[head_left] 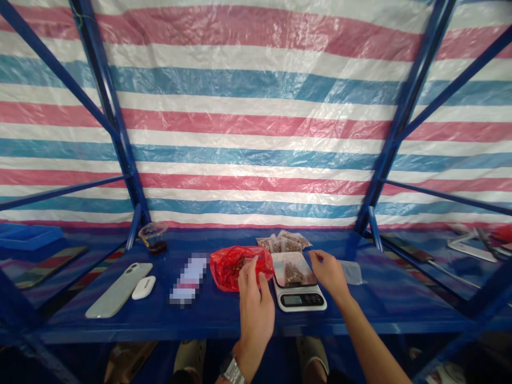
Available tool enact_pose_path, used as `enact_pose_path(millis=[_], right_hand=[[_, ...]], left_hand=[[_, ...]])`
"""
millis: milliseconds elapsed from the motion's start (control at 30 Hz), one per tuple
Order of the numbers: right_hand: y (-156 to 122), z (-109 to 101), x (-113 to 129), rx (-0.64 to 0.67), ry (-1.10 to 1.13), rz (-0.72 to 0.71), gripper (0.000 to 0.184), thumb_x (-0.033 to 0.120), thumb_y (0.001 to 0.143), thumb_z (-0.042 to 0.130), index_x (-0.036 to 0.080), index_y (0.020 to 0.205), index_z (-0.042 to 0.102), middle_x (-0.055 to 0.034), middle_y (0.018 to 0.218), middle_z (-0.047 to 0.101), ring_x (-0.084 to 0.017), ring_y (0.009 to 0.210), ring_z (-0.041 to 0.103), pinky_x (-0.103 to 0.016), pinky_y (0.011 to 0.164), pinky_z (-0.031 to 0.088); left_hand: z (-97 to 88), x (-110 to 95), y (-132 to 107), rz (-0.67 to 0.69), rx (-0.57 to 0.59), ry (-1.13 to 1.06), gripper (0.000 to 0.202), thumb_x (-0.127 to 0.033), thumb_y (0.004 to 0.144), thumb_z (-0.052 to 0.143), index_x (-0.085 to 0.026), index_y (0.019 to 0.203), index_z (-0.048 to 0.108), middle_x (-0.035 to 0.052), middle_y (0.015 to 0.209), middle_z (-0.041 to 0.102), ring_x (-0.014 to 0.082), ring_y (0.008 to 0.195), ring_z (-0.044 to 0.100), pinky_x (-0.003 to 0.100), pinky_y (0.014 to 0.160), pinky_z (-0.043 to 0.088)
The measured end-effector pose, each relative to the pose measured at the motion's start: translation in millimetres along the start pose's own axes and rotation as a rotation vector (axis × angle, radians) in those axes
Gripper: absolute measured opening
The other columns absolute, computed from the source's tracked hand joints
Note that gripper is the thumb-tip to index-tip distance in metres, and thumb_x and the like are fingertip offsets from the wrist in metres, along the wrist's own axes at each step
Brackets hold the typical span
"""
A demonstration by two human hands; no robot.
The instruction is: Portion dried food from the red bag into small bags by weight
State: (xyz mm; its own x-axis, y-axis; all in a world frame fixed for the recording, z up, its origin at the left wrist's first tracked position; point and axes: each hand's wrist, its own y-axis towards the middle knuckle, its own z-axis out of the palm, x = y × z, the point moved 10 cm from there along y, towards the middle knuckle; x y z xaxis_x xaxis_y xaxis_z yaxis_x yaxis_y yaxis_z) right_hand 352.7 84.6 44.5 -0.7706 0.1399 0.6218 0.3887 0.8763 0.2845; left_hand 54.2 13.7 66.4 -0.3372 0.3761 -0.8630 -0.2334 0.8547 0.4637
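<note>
My left hand [256, 304] reaches over the near right side of a red plastic bag [220, 266] with small brown pieces [238, 265] in it. Its fingers are stretched out, with the thumb apart. A white digital scale [302, 303] stands just right of the bag. On its pan lies a clear bag [294, 273] partly filled with brown bits. My right hand [330, 272] is at the pan's right edge, fingers curled together; what they hold, if anything, is hidden. Behind the scale several filled clear bags [286, 242] lie in a pile.
An empty clear bag [352, 272] lies to the right. Leftward are a blurred-out phone-shaped item [189, 280], a white earbud case [144, 287], a pale phone [120, 290] and a plastic cup of dark liquid [154, 238]. Blue metal posts [388, 144] frame the blue table [192, 325].
</note>
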Motion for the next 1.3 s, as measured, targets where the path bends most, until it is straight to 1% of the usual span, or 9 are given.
enact_pose_path(millis=[233, 467, 633, 833, 1000, 1067, 1167, 1233, 1300], right_hand=[[0, 2, -8, 0.017, 0.013, 0.011, 0.039, 0.043, 0.096, 0.047, 0.022, 0.101, 0.08, -0.0109, 0.1, 0.08, -0.027, 0.103, 0.073, -0.031, 0.087, 0.05], [-1, 4, -6, 0.021, 0.033, -0.008, 0.041, 0.042, 0.096, 0.045, 0.022, 0.101, 0.08, -0.0106, 0.1, 0.08, -0.027, 0.102, 0.073, -0.032, 0.084, 0.051], [-4, 3, 2, 0.016, 0.023, -0.02, 0.043, 0.046, 0.098, 0.045, 0.022, 0.099, 0.08, -0.011, 0.099, 0.08, -0.027, 0.1, 0.073, -0.031, 0.081, 0.05], [-12, -2, 17, 0.023, -0.104, 0.011, 0.05, 0.056, 0.099, 0.042, 0.023, 0.099, 0.079, -0.0129, 0.103, 0.076, -0.027, 0.092, 0.072, -0.032, 0.075, 0.048], [-18, 3, 28, 0.053, -0.135, -0.007, 0.053, 0.059, 0.099, 0.041, 0.023, 0.095, 0.08, -0.0131, 0.098, 0.073, -0.028, 0.091, 0.072, -0.034, 0.076, 0.049], [-18, 6, 29, 0.048, -0.073, -0.016, 0.049, 0.057, 0.096, 0.047, 0.022, 0.092, 0.08, -0.0132, 0.097, 0.073, -0.028, 0.091, 0.071, -0.034, 0.077, 0.05], [-16, 11, 34, 0.05, 0.075, -0.035, 0.035, 0.047, 0.091, 0.056, 0.02, 0.087, 0.079, -0.0116, 0.095, 0.075, -0.026, 0.092, 0.071, -0.033, 0.082, 0.051], [-16, 14, 45, 0.082, 0.152, -0.065, 0.032, 0.043, 0.091, 0.056, 0.02, 0.089, 0.078, -0.0088, 0.092, 0.076, -0.024, 0.088, 0.071, -0.031, 0.081, 0.052], [-23, 19, 69, 0.171, 0.31, -0.129, 0.035, 0.048, 0.092, 0.055, 0.02, 0.09, 0.076, -0.006, 0.086, 0.076, -0.022, 0.079, 0.07, -0.03, 0.075, 0.053]], left_hand=[[0.6, 11, 5, -0.042, -0.02, -0.032, 0.038, -0.029, 0.103, 0.041, -0.023, 0.136, 0.059, 0.0132, 0.137, 0.06, 0.0266, 0.137, 0.053, 0.052, 0.123, 0.036], [5.4, 8, 2, -0.044, 0.012, -0.024, 0.037, -0.029, 0.103, 0.04, -0.023, 0.133, 0.06, 0.0131, 0.134, 0.06, 0.0261, 0.134, 0.053, 0.05, 0.122, 0.036], [7.6, 9, 1, -0.044, 0.026, -0.03, 0.034, -0.029, 0.103, 0.039, -0.022, 0.127, 0.062, 0.0126, 0.131, 0.061, 0.0259, 0.132, 0.054, 0.05, 0.121, 0.036], [10.9, 7, 0, -0.054, 0.041, -0.041, 0.032, -0.029, 0.103, 0.038, -0.023, 0.12, 0.064, 0.0111, 0.126, 0.06, 0.0257, 0.126, 0.057, 0.05, 0.117, 0.039], [12.8, 5, -2, -0.069, 0.055, -0.034, 0.03, -0.029, 0.102, 0.038, -0.024, 0.117, 0.064, 0.01, 0.121, 0.061, 0.0255, 0.122, 0.058, 0.05, 0.115, 0.041], [13.6, 5, -2, -0.065, 0.059, -0.035, 0.029, -0.029, 0.102, 0.039, -0.024, 0.116, 0.064, 0.0102, 0.121, 0.061, 0.0254, 0.121, 0.059, 0.05, 0.114, 0.042], [17.1, 6, -4, -0.055, 0.076, -0.041, 0.028, -0.03, 0.102, 0.04, -0.023, 0.115, 0.064, 0.011, 0.12, 0.063, 0.0258, 0.119, 0.06, 0.051, 0.112, 0.044], [20.3, 7, -6, -0.052, 0.084, -0.054, 0.028, -0.032, 0.102, 0.043, -0.022, 0.118, 0.064, 0.0119, 0.123, 0.064, 0.0262, 0.12, 0.061, 0.05, 0.112, 0.045], [22.1, 8, -8, -0.056, 0.077, -0.074, 0.034, -0.036, 0.1, 0.05, -0.022, 0.129, 0.06, 0.0136, 0.133, 0.063, 0.0274, 0.126, 0.06, 0.049, 0.112, 0.046]])
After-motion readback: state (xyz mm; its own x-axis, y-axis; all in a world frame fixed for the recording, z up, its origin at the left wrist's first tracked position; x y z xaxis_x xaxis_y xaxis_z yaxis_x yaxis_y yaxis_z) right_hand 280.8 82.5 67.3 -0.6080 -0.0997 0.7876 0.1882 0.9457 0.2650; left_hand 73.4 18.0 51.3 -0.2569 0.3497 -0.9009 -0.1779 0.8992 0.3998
